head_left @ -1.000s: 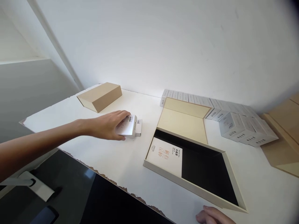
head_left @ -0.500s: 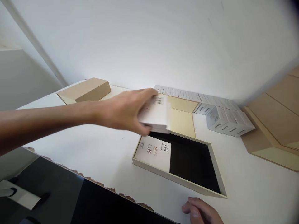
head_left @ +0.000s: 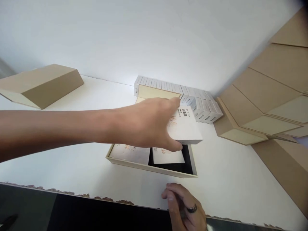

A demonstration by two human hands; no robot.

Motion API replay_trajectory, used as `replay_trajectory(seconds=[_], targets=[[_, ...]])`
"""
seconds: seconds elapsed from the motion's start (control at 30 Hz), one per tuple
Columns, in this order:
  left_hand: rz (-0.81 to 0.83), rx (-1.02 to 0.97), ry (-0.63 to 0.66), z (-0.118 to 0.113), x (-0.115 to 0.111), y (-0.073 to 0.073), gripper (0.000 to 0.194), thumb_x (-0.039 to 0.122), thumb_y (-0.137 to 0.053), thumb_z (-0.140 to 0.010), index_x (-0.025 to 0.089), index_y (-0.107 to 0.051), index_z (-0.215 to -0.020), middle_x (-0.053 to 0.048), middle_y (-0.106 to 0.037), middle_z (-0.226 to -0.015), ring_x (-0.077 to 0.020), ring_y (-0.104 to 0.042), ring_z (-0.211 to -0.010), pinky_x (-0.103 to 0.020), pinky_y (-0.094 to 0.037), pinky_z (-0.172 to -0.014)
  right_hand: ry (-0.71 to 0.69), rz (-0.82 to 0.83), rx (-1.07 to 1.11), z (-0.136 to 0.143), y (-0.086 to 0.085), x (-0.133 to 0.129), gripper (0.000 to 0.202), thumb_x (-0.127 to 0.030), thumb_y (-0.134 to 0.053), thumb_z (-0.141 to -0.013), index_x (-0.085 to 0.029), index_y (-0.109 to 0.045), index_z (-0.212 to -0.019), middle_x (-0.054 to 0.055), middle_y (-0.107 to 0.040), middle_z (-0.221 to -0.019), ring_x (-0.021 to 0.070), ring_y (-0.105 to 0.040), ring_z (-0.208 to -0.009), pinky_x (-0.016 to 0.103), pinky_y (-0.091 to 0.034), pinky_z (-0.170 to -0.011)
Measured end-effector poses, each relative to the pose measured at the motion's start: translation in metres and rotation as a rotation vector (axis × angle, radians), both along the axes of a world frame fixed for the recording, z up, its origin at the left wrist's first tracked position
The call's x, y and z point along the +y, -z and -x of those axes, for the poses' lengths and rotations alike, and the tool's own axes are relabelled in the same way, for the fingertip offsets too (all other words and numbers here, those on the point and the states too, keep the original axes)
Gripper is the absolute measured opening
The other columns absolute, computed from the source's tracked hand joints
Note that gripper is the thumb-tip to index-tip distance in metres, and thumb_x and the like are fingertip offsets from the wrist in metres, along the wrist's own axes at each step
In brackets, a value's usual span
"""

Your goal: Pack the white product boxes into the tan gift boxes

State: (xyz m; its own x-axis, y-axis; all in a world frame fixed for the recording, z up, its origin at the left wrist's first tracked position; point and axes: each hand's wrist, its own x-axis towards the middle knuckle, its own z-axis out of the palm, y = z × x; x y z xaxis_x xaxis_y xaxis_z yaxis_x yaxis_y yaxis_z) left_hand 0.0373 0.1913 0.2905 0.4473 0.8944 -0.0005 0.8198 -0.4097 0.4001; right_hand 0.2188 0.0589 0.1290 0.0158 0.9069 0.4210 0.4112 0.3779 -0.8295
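Note:
My left hand (head_left: 154, 123) is closed around a white tea box (head_left: 185, 125) with dark and orange lettering, held above the open cream gift box (head_left: 151, 170). Inside it, one white tea box (head_left: 131, 154) lies flat at the left end. A second white tea box (head_left: 168, 156) sits in the black-lined right part, half hidden by my hand. My right hand (head_left: 185, 205), with a dark ring on one finger, is at the table's front edge. Its fingers are curled together, and nothing shows in them.
Rows of white tea boxes (head_left: 163, 85) line the wall, with several more (head_left: 207, 110) at their right end. A tan box (head_left: 45, 85) stands at the left. Tan boxes (head_left: 262, 93) are stacked at the right. The white table (head_left: 81, 173) has a chipped front edge.
My left hand has moved right over the gift box with a tea box. Another tea box now shows in the right part of the gift box. The view has shifted right.

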Motion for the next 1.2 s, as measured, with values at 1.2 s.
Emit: replay_trajectory(seconds=[1.2], targets=[[0.707, 0.087, 0.245, -0.045, 0.021, 0.031, 0.088, 0.034, -0.081, -0.053, 0.021, -0.046, -0.132, -0.007, -0.065, -0.123, -0.0295, -0.062, -0.106, -0.036, -0.053, -0.078, -0.036, -0.068, -0.089, -0.001, 0.006, 0.001, 0.008, -0.022, -0.055, -0.095, -0.026, -0.061, -0.099, -0.004, -0.061, -0.070, 0.0096, -0.046, -0.047, 0.023, -0.036, -0.045]])
